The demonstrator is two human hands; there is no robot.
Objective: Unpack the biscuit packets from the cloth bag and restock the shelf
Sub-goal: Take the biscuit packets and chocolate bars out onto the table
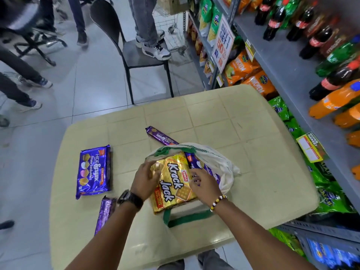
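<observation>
Two bare forearms are seen nearest the camera, reaching forward over the pale beige plastic counter [253, 145]. On the left wrist a dark watch is worn; on the right, a beaded bracelet. The left hand [145, 179] is laid on the left edge of the gold foil biscuit packet [173, 184], its grip spread and pressed against the wrapper rather than closed round it. The right hand [204, 185] is held at the packet's right edge, its fingers loosely open; whether they touch the foil cannot be told.

The gold packet is lying on the mouth of the white cloth bag with green handles [218, 162], its long axis running away from the camera and tilted slightly left, directly between the two hands. Both hands are about equally near, so a two-sided lift appears the likely next move. "Krack Jack" and "Parle" can be read on it.

A purple packet [196, 162] is tucked in the bag just right of the gold one. On the counter to the left a flat purple packet marked "Hide & Seek Creme Sandwich" [94, 171] is lying; a slim purple roll [160, 135] sits beyond the bag, and another purple packet [105, 213] is by the left wrist. The grey metal shelf [282, 61] is standing to the right, with a "Buy 1 Get 1 50% off" sign.
</observation>
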